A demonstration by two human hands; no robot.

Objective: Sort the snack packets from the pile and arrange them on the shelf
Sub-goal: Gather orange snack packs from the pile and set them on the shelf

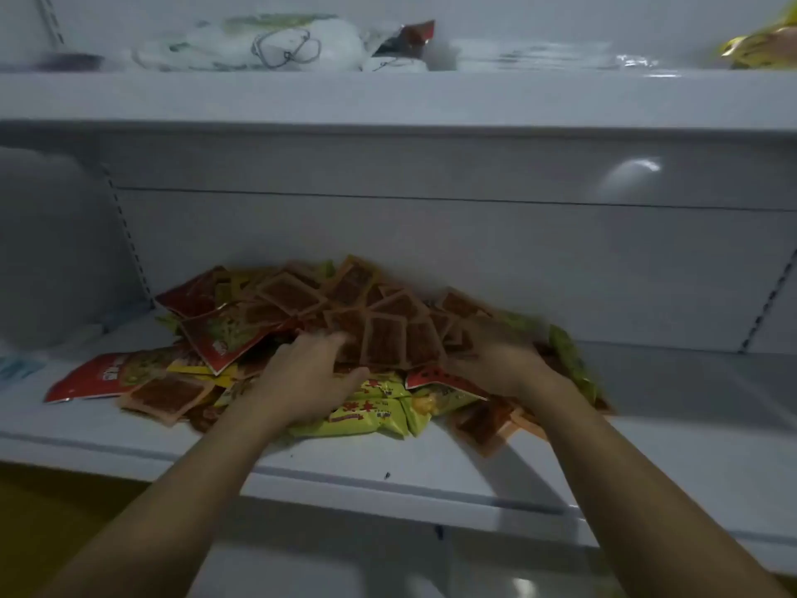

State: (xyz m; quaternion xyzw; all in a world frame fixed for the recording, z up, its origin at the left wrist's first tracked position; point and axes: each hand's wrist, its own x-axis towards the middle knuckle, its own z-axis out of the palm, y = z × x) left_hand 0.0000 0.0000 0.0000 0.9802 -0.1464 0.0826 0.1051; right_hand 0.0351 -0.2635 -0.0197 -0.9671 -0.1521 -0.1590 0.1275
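Observation:
A mixed pile of snack packets [345, 312] lies on the white shelf [673, 407]: clear orange-brown square packets [384, 338] on top, red packets [112, 373] at the left, yellow-green packets [371, 414] at the front. My left hand [308, 375] rests on the pile's front middle, fingers spread and reaching under the brown packets. My right hand [496, 360] lies on the pile's right side, fingers blurred among the packets. Whether either hand grips a packet is unclear.
An upper shelf [388, 97] carries white plastic bags [276, 43], a dark red packet [414, 36] and a yellow packet [763, 45] at the far right. Bare shelf surface extends right of the pile. A blue item [17, 366] sits at the far left.

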